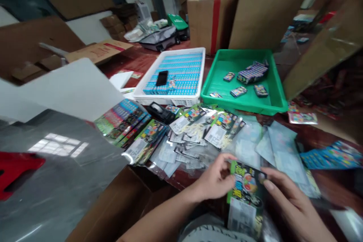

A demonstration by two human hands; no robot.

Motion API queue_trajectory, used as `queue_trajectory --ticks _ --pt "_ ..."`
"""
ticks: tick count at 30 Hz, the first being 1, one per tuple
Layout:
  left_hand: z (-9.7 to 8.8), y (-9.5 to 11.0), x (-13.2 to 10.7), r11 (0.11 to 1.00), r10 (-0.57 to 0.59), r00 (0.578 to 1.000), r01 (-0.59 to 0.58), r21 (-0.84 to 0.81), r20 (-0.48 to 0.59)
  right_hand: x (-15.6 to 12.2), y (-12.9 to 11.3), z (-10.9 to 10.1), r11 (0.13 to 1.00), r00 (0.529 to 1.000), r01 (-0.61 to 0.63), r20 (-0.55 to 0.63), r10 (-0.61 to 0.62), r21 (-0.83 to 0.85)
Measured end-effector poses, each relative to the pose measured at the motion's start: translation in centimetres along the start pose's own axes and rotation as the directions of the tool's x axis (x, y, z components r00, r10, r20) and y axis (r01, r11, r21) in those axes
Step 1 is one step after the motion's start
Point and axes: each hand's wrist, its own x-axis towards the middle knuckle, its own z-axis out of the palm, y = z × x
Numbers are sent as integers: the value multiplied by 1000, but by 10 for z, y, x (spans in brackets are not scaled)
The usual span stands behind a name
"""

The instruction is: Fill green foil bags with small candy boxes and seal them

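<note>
A black and green printed packet (246, 193) is held upright between my two hands, low in the head view. My left hand (217, 177) pinches its left edge between thumb and fingers. The thumb and fingers of my right hand (286, 193) grip its upper right corner. A pale label covers the lower part of its face. Just beyond my hands lies a loose pile of similar packets (218, 130), some in clear plastic. Pale blue plastic pouches (286, 147) lie to the right of the pile.
A white tray (202, 72) of small blue boxes bears a dark phone (162, 78). Beside it, a green tray (279, 94) contains several small boxes. Stacked packets (147, 140) and a black tool (159, 111) lie left. Cardboard boxes (201, 20) stand behind; blue strips (331, 157) lie right.
</note>
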Motion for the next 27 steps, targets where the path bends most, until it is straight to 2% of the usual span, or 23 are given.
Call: queue_trajectory --ticks 2,4,7,9,13,17,20,24,27 --pt "-2 8 9 1000 0 996 1 13 -88 8 -13 -7 999 999 42 29 -42 -15" --pt "0 12 21 999 32 982 -27 30 -186 18 -23 -11 985 985 172 17 -171 -25" --pt "1 13 38 998 -3 971 -11 -58 -238 31 -26 -15 968 968 246 -35 -248 -47" --pt "-1 15 45 996 -55 979 40 -80 -196 35 -27 -19 968 969 245 -19 -246 -46" --pt "-4 27 53 992 -104 993 108 60 -57 36 -37 -31 986 986 144 71 -150 90" --pt "-1 42 66 989 -113 993 116 87 -40 43 -46 -33 964 995 -76 77 58 256" --pt "-3 49 76 987 -120 992 124 100 -39 52 -49 -32 958 987 -157 56 148 241" --pt "-5 50 77 980 -147 988 139 141 50 43 -56 -43 986 992 -108 86 98 126" --pt "10 45 81 990 -141 977 135 52 160 21 -51 -62 999 997 -30 67 28 20"
